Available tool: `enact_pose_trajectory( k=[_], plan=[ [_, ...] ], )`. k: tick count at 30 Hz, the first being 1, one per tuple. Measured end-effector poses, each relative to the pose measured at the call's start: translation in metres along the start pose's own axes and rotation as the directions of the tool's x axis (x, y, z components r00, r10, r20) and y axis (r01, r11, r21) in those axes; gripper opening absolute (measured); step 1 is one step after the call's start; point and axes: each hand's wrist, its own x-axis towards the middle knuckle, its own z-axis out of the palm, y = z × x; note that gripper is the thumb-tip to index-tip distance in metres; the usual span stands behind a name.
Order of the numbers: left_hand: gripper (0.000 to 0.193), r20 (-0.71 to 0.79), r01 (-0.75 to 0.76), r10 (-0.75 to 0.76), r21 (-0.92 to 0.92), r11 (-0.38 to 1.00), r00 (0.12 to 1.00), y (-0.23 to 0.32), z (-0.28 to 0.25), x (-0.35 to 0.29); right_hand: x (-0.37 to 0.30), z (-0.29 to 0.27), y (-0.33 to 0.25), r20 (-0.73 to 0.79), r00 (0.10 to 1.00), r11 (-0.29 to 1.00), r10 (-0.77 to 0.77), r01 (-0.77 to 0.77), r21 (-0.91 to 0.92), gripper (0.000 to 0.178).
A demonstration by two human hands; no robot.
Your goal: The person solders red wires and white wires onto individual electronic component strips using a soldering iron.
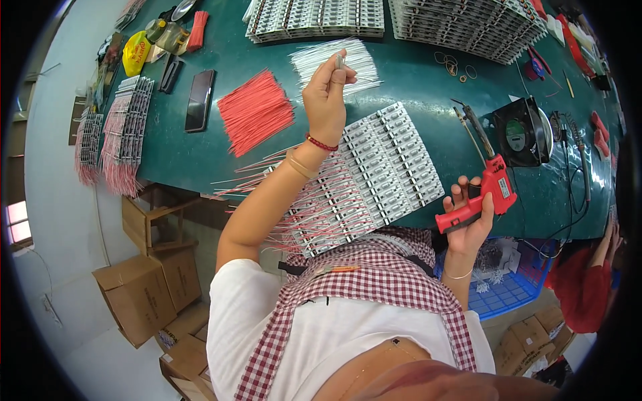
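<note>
Item pinched in left hand [326,100] grip: too small to identify, fingertips covering most of it. Soldering gun [483,184]: handle lying hidden inside right hand [470,220]. Panel of small white parts [364,177]: left forearm crossing over its middle, near edge disappearing behind checked apron [374,277]. Far stacks of panels [461,23]: being cut off by the top edge. Clutter at surface [401,100] right rim: bending, blurring, not identifiable.
</note>
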Motion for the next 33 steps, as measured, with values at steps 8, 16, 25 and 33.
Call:
enact_pose_trajectory(
  k=[8, 16, 25, 33],
  plan=[
    [0.024, 0.028, 0.042, -0.039, -0.120, 0.992, 0.999, 0.017, -0.005, -0.009, -0.006, 0.007, 0.000, 0.007, 1.000, 0.999, 0.003, -0.002, -0.052, 0.035],
    [0.017, 0.446, 0.086, -0.268, 0.387, 0.918, 0.854, 0.062, -0.035, -0.004, -0.014, 0.017, -0.009, 0.003, 0.998, 0.916, -0.069, 0.064, -0.396, 0.044],
    [0.026, 0.806, -0.696, 0.050, 0.477, 0.536, 0.590, 0.032, -0.034, -0.074, -0.006, 0.018, 0.007, -0.060, 0.997, 0.912, 0.039, -0.060, -0.407, 0.042],
    [0.023, 0.799, -0.685, 0.024, 0.498, 0.532, 0.600, 0.033, -0.041, -0.084, -0.012, 0.021, 0.021, -0.100, 0.990, 0.887, 0.102, -0.136, -0.442, 0.041]
  ],
)
